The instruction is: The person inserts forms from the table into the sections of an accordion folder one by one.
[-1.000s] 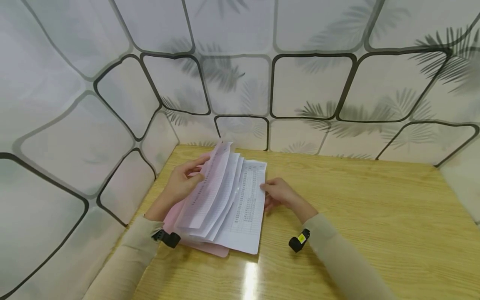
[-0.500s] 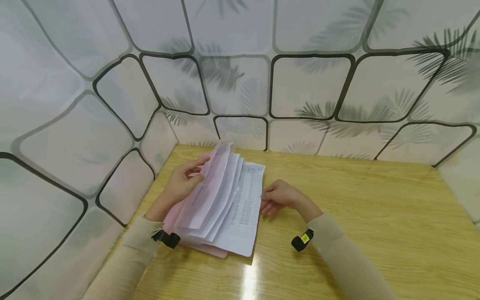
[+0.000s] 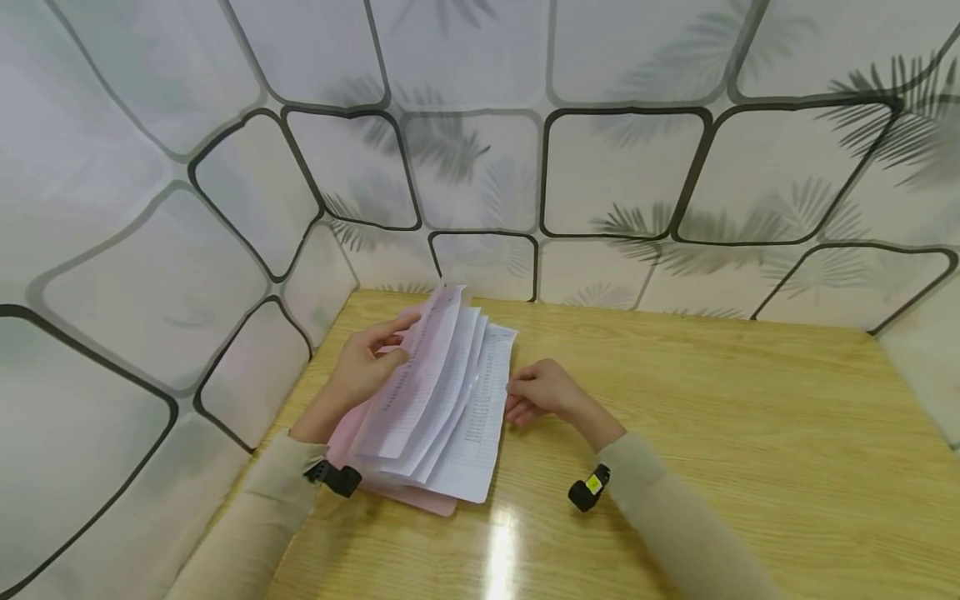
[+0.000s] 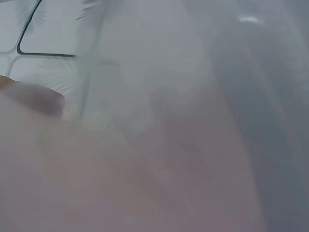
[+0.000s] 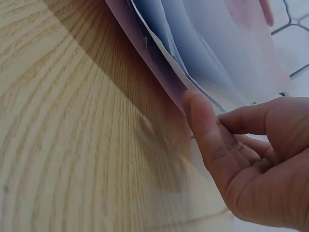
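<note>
A pink folder [image 3: 429, 500] lies opened on the table with several white printed sheets [image 3: 420, 379] fanned inside it. My left hand [image 3: 363, 367] holds the raised sheets at their left side, thumb in front. At the stack's right edge, my right hand [image 3: 543, 390] pinches the lowest visible printed sheet [image 3: 480, 421] between thumb and fingertips. The right wrist view shows the thumb and index finger of that right hand [image 5: 256, 150] at the paper's edge, slightly above the wood. Blurred pale paper or plastic fills most of the left wrist view.
The wooden table [image 3: 712, 417] extends to the right of the papers. Behind and to the left stand walls covered in patterned cloth [image 3: 622, 167], close to the folder. Each wrist wears a black strap, the right one with a yellow-marked camera [image 3: 588, 490].
My right hand first slid slightly down along the sheet's edge, then moved left, bringing that edge closer to the raised sheets. The left hand has stayed in place.
</note>
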